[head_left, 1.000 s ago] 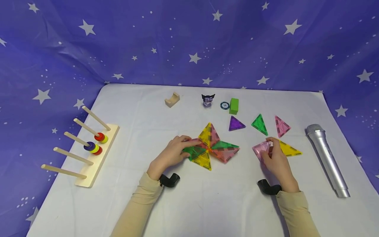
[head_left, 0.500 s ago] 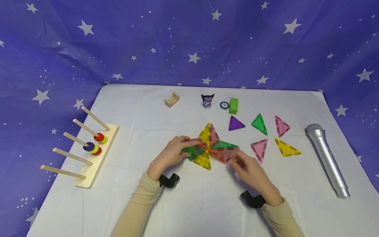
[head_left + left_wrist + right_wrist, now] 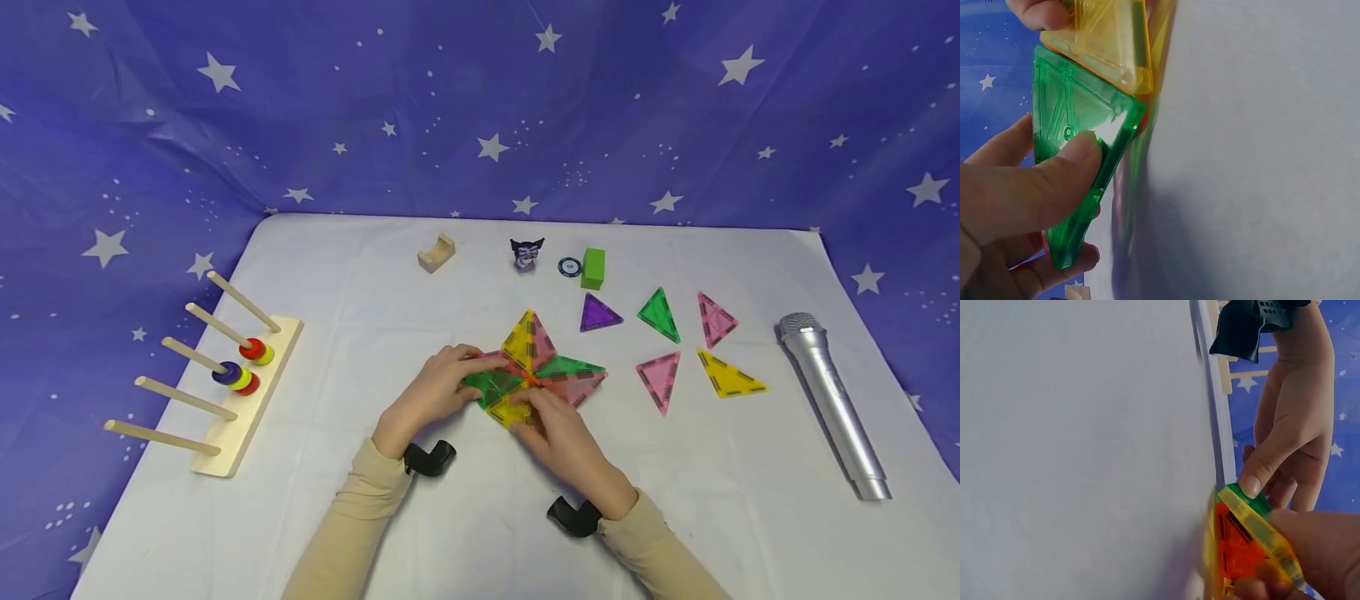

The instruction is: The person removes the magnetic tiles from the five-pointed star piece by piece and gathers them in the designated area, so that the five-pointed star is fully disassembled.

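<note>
A star of see-through triangular magnetic tiles [image 3: 573,385], in yellow, pink, red and green, lies mid-table in the head view. My left hand [image 3: 429,390] grips its left point. In the left wrist view, the thumb presses the face of a green triangular tile [image 3: 1060,94], with fingers behind it. At the star's near point is my right hand [image 3: 568,442], pinching a yellow triangular tile [image 3: 1257,525] between thumb and fingers. That yellow tile is tilted up beside the green one, over an orange-red part [image 3: 1235,544] in the right wrist view. The right hand hides part of the star's near side.
Loose tiles lie right: purple [image 3: 599,313], green [image 3: 660,317], pink [image 3: 716,319], another pink [image 3: 660,382] and yellow [image 3: 727,376]. A silver microphone [image 3: 834,408] is far right, a wooden peg stand [image 3: 251,408] left. A green block [image 3: 592,268] and small figure [image 3: 527,254] stand behind.
My right hand has let go of the loose pink tile, moved left past the star's right point and taken hold of the yellow tile at its near point. The left hand stays put.
</note>
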A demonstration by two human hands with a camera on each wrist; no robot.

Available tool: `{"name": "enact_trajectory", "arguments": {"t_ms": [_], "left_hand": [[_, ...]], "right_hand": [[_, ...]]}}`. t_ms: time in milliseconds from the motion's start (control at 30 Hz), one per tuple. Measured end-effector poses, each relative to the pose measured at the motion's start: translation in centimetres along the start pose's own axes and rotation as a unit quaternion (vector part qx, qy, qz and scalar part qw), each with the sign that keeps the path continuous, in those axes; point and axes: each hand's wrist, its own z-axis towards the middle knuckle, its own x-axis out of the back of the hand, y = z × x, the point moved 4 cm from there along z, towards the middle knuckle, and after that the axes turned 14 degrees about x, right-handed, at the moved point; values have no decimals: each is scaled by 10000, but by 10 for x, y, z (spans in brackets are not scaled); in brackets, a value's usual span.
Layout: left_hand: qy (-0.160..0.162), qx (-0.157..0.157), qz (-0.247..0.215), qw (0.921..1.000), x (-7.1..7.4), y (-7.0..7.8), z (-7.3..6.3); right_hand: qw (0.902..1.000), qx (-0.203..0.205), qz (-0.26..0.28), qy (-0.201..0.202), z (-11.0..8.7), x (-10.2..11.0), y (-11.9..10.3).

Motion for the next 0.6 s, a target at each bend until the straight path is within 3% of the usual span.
{"name": "enact_trajectory", "arguments": {"t_ms": [233, 433, 500, 600], "left_hand": [[-25, 35, 32, 10000, 0, -2, 1], [-29, 49, -20, 10000, 0, -3, 0], [-49, 25, -30, 10000, 0, -3, 0], [-97, 16, -20, 9999, 0, -4, 0]], "right_hand": [[9925, -368, 1158, 165, -4, 2, 5], [9584, -639, 2760, 355, -5, 24, 9], [9554, -653, 2808, 646, -6, 41, 16], [9613, -917, 2273, 1261, -12, 70, 35]]}}
